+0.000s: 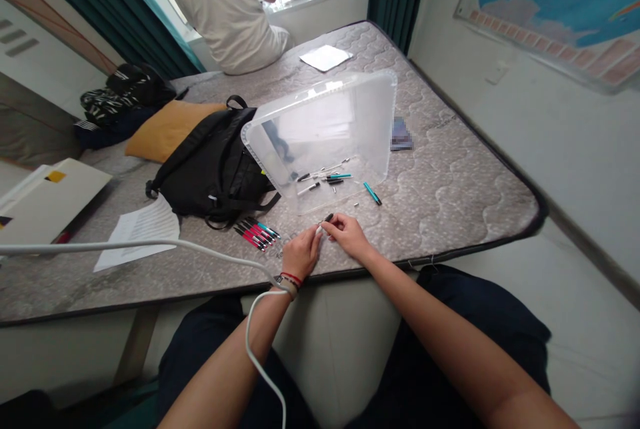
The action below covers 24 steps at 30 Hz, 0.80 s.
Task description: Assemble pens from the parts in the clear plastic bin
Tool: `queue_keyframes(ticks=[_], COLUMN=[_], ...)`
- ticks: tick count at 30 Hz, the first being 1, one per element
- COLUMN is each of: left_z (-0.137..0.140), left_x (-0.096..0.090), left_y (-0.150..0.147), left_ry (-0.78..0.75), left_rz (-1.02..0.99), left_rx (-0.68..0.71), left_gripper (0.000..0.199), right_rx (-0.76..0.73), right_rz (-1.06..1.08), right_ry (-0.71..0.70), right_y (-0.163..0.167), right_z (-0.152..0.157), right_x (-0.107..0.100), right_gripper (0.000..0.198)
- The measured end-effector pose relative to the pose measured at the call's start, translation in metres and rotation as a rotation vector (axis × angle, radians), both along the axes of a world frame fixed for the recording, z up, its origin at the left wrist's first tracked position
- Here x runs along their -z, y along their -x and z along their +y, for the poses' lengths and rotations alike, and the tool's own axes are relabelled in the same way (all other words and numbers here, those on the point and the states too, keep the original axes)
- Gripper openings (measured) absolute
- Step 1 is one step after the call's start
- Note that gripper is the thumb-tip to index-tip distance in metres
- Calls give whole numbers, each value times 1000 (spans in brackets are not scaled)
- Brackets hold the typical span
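Both my hands meet over the mattress's near edge. My left hand [301, 250] is closed around the pale end of a small pen piece. In my right hand [349, 234] the fingers pinch a dark pen part [329, 218], touching the left fingertips. Just left of my left hand lies a row of red, black and teal pens [257, 234]. Ahead, a clear plastic box [320, 129] lies on its side with loose pen parts [336, 181] inside. A teal pen barrel [372, 193] rests on the mattress right of the box opening.
A black backpack [215, 169] and an orange cushion [170, 128] lie left of the box. Printed paper [143, 229] is at the left. A white cable [215, 247] crosses over my left wrist. A person [225, 9] sits at the far edge by the window.
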<state>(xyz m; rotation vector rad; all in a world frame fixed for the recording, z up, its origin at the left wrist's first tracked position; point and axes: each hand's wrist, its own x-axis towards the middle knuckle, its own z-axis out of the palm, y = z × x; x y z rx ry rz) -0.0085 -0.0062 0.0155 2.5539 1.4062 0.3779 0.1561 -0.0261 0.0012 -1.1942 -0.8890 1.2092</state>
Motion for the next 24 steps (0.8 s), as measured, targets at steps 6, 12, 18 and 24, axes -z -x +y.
queue_keyframes(ticks=[6,12,18,24], left_z=[-1,0,0,0], left_x=[-3,-3,-4,-4], left_y=[-1,-2,-3,-4], left_ry=[-7,-5,-8,-13], left_rz=[19,28,34,38], left_rx=[15,58,61,17], left_gripper=[38,40,38,39], right_rx=[59,86,81,-22], right_rz=[62,63,57,307], right_ry=[-30,-7,34,8], right_y=[-2,-4,-2,-5], right_z=[-1,-1,-1,-6], right_x=[-6,-8,-9,-16], right_gripper=[42,32,37,46])
